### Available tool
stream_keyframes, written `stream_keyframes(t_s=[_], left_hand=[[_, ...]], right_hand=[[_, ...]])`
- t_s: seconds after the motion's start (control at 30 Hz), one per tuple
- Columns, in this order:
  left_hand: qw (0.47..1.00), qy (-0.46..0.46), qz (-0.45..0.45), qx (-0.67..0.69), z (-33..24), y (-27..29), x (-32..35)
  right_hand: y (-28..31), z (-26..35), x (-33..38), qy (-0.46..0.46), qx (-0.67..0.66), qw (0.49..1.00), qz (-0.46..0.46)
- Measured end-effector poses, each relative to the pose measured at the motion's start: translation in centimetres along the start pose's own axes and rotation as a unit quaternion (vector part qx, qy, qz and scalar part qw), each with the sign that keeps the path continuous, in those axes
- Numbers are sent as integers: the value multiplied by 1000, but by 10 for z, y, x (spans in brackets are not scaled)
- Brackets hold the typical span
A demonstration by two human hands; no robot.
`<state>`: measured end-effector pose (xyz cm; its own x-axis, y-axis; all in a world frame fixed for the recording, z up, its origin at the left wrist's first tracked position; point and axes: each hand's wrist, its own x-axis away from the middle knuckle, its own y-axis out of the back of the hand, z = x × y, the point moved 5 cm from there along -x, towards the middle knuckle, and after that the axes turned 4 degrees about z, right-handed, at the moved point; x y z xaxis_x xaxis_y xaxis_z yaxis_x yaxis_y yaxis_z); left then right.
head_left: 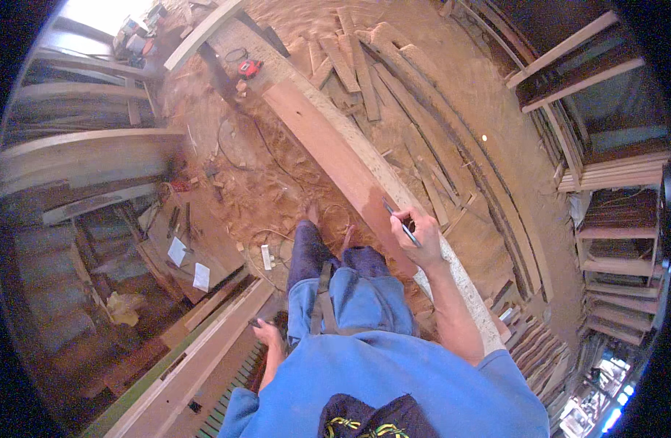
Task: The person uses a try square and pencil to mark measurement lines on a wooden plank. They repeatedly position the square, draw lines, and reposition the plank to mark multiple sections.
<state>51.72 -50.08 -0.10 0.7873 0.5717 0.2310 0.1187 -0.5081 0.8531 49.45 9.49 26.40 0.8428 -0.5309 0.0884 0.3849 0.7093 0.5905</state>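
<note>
My right hand (421, 237) grips a slim dark pencil (388, 207), its tip at the surface of a long reddish-brown board (313, 135). The board lies lengthwise along a narrow pale workbench (375, 162), running from the far left toward my right arm. Low on the left, beside my body, my left hand (268, 335) is closed around a small dark object (255, 323) that I cannot make out. It hangs near a stack of planks (226, 325).
A red tape measure (249, 68) sits on the bench's far end. Offcuts (350, 66) and long curved slabs (481, 175) lie on the sawdust-covered floor beyond. A white power strip (267, 257) and cords lie to my left. Stacked timber (87, 164) lines the left side; timber racks (616, 248) stand right.
</note>
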Motion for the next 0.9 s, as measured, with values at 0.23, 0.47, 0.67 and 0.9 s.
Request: stream_keyframes(t_s=[0.23, 0.47, 0.67, 0.9], left_hand=[[985, 58, 118, -115, 34, 11, 2], [925, -21, 373, -68, -90, 4, -5], [855, -166, 491, 1, -133, 73, 34], [771, -129, 610, 134, -40, 126, 4]], right_hand=[[-9, -1, 4, -60, -80, 994, 32], [20, -20, 76, -152, -18, 980, -123], [-11, -23, 183, -65, 67, 996, -4], [-61, -77, 327, -270, -138, 931, 202]])
